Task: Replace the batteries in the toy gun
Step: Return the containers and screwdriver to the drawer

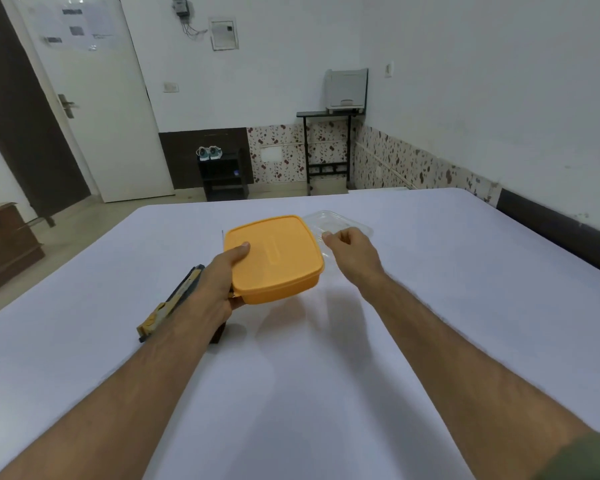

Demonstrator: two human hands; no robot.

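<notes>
An orange lidded container [276,259] is gripped at its near-left corner by the left hand [219,282], thumb on the lid, fingers underneath, and is held above the white bed sheet [430,271]. The toy gun [168,304] is seen on the sheet at left, partly hidden under the left wrist. The right hand [352,252] is held just right of the container, fingers loosely curled, nothing grasped. A clear plastic lid [329,220] lies beyond it.

Both arms reach straight out from the body. The left hand [219,282] grips the near-left corner of the orange box [274,258], thumb on top. The right hand [352,252] hovers just beside the box's far-right corner, fingers loosely curled, holding nothing.
</notes>
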